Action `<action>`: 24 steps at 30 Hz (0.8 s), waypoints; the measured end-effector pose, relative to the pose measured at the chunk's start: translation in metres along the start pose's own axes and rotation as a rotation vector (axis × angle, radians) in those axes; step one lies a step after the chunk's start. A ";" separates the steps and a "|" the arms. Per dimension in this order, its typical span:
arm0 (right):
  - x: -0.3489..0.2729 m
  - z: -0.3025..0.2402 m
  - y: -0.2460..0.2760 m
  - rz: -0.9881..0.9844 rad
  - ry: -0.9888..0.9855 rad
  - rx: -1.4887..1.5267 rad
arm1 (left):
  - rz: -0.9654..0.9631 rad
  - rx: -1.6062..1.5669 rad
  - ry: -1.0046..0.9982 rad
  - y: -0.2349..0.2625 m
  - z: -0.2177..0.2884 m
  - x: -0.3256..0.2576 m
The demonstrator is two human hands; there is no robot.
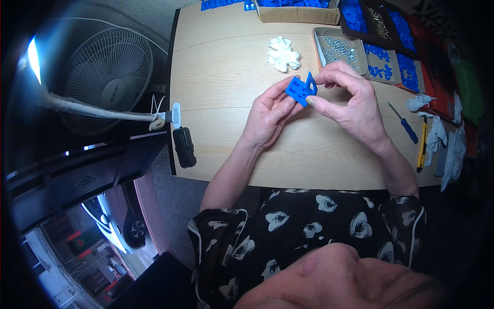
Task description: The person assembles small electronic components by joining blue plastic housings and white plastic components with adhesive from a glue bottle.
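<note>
Over the middle of the wooden table (221,77), a small blue plastic part (298,90) with rectangular cut-outs is held between my hands. My left hand (268,114) pinches its left side between thumb and fingers. On the other side, the thumb and fingertips of my right hand (352,100) grip an upright blue flap (311,85) with a hole in it. The flap stands at an angle to the flat piece; whether the two are joined cannot be made out. Just beyond my hands lies a crumpled white cloth or tissue (283,53).
Small metal pieces fill a cardboard tray (315,44) behind my right hand. Blue parts crowd a cardboard box (298,15) at the back. To the right lie a screwdriver (409,130), a yellow cutter (422,144) and a small white bottle (420,102). A black case (184,148) sits at the left edge.
</note>
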State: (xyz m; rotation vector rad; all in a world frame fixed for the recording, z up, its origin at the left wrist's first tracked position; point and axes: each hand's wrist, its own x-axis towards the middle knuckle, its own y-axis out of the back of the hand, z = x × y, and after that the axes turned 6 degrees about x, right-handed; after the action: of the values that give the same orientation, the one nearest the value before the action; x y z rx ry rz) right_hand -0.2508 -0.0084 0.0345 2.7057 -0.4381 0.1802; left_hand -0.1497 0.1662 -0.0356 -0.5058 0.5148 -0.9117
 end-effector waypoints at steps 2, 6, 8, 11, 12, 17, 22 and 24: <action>0.002 -0.005 -0.002 0.058 0.097 -0.180 | 0.000 -0.001 0.006 0.000 0.000 0.000; 0.004 -0.013 -0.007 0.006 0.124 -0.337 | -0.033 0.016 -0.023 0.001 -0.004 0.000; 0.006 -0.014 -0.009 0.011 0.134 -0.429 | -0.034 0.014 -0.021 0.001 -0.004 0.000; 0.006 -0.016 -0.010 -0.024 0.117 -0.482 | -0.030 0.010 -0.026 0.002 -0.005 0.000; 0.007 -0.018 -0.010 -0.028 0.117 -0.483 | -0.031 0.008 -0.030 0.003 -0.005 0.000; 0.008 -0.015 -0.013 -0.034 0.142 -0.544 | -0.016 0.009 -0.028 0.002 -0.003 -0.001; 0.009 -0.016 -0.013 -0.036 0.144 -0.541 | -0.027 0.013 -0.024 0.002 -0.003 0.000; 0.009 -0.015 -0.014 -0.042 0.151 -0.546 | -0.026 0.019 -0.037 0.002 -0.004 0.000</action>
State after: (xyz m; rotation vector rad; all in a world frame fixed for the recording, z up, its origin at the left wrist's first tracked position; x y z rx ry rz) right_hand -0.2385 0.0075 0.0452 2.1468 -0.3266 0.2151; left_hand -0.1504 0.1667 -0.0396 -0.5127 0.4665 -0.9294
